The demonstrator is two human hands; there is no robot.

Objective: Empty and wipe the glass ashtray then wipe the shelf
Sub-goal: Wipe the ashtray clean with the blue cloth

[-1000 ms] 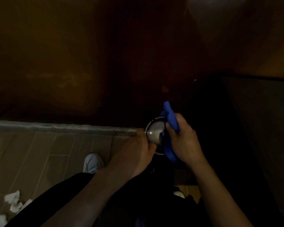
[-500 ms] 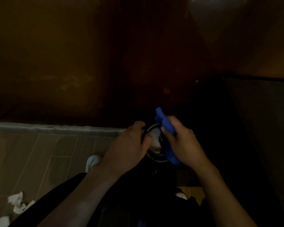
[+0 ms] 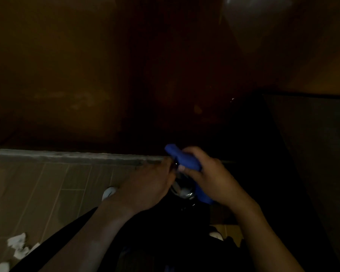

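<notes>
The room is very dark. My left hand (image 3: 145, 185) grips the glass ashtray (image 3: 182, 190) from its left side; only a glinting sliver of its rim shows between my hands. My right hand (image 3: 214, 179) is closed on a blue cloth (image 3: 185, 160) and presses it against the ashtray from the right. One end of the cloth sticks up above my fingers, the other hangs below my palm. A dark shelf (image 3: 312, 154) runs along the right; its surface is barely visible.
A dark brown wall (image 3: 86, 75) fills the upper view, with a pale baseboard (image 3: 67, 156) at its foot. Grey floor tiles (image 3: 37, 193) lie at lower left, with crumpled white tissues (image 3: 18, 246) on them. My white shoe (image 3: 108, 192) shows beside my dark trouser leg.
Both hands have drifted left and closed tighter around the ashtray, hiding most of it. The blue cloth has turned over the glass, its upper end now pointing left.
</notes>
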